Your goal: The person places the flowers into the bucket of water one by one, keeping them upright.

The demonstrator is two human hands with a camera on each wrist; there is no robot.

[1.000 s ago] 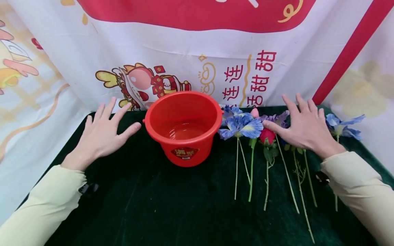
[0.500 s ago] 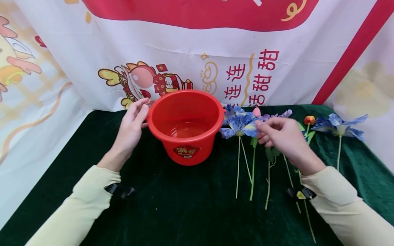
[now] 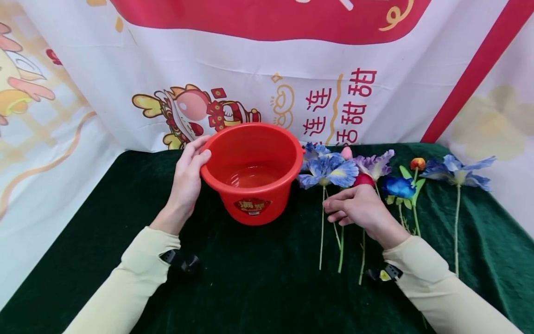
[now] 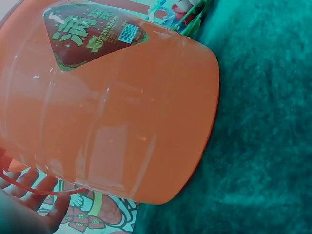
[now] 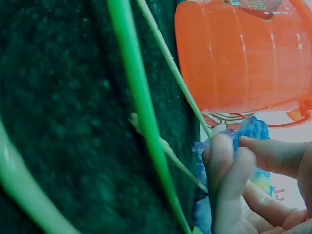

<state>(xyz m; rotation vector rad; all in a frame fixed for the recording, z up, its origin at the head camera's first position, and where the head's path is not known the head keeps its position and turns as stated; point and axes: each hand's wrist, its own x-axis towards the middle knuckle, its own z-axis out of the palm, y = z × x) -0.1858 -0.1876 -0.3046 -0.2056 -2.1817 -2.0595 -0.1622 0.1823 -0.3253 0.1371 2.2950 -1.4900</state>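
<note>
My left hand (image 3: 185, 185) holds the near-left rim of a red plastic bucket (image 3: 253, 204), thumb over the edge; the left wrist view has its fingers beside the thin red handle (image 4: 41, 190). My right hand (image 3: 365, 213), fingers bent, pinches the thin stem (image 3: 321, 241) of a blue artificial iris (image 3: 327, 170) just under its bloom. The right wrist view puts thumb and index finger close about this stem (image 5: 173, 68), the bucket (image 5: 239, 58) behind. A red rose (image 3: 364, 179) lies partly covered by the right hand.
More artificial flowers lie in a row on the green cloth (image 3: 233, 278): a purple one (image 3: 374, 164), a dark blue one (image 3: 398, 186), an orange tulip (image 3: 417, 163) and a blue iris (image 3: 459, 171) at far right. A printed white cloth (image 3: 233, 60) hangs close behind the bucket.
From spread out above the cloth, both hands have come inward. The left one has reached the bucket's rim; the right has moved left and down to the iris stem, its fingers closing. Bucket and flowers stay put.
</note>
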